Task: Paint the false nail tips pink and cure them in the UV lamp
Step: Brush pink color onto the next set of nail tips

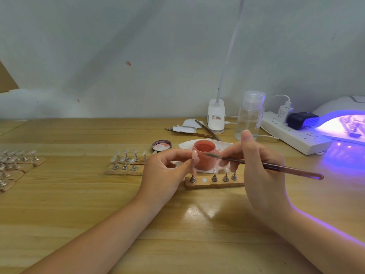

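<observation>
Left hand (167,171) pinches false nail tip (194,154) on stand, thumb and forefinger curled round it, just before pink polish jar (205,156). Right hand (260,171) grips brush (272,166), bristles near tip. Wooden holder strip (214,183) below hands, one peg spot bare. UV lamp (343,123) glows at table's (79,204) right edge. Table front bare wood between forearms.
</observation>
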Demonstrator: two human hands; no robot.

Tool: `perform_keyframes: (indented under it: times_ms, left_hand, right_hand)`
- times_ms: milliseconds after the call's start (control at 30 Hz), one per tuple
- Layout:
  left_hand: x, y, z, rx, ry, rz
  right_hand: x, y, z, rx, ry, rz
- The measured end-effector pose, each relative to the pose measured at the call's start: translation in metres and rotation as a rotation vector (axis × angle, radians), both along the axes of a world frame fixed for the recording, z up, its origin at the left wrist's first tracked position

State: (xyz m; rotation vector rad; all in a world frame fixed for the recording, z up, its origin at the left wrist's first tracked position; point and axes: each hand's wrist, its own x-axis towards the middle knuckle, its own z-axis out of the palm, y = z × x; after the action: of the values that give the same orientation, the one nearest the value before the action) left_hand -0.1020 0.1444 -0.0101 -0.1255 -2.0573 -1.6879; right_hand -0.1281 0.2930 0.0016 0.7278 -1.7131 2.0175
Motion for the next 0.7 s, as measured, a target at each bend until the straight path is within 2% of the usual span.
perform_keyframes:
  times_ms: [100,267,400,533,700]
  left_hand:
    - [0.0009,0.0004,0.0010,-0.002,-0.003,0.006]
    - [0.0017,0.0007,0.0016,-0.001,0.007,0.009]
    - [-0.0013,-0.0010,-0.0013,-0.042,-0.005,0.054]
    - [-0.0011,-0.0007,-0.0010,-0.054,0.022,0.055]
    - [-0.0010,0.0004,-0.0006,-0.051,0.003,0.069]
  right_hand:
    - [0.0001,-0.0012,0.0001,0.050,0.023,0.015]
    - [-0.0015,0.0021,-0.0006,-0.006,-0.002,0.007]
    - [-0.0018,0.0012,-0.0004,0.099,0.062,-0.005]
    - [-0.0027,0.0033,0.0000,0.028,0.021,-0.023]
    - [-0.0017,0.0015,0.0011,0.162,0.141,-0.031]
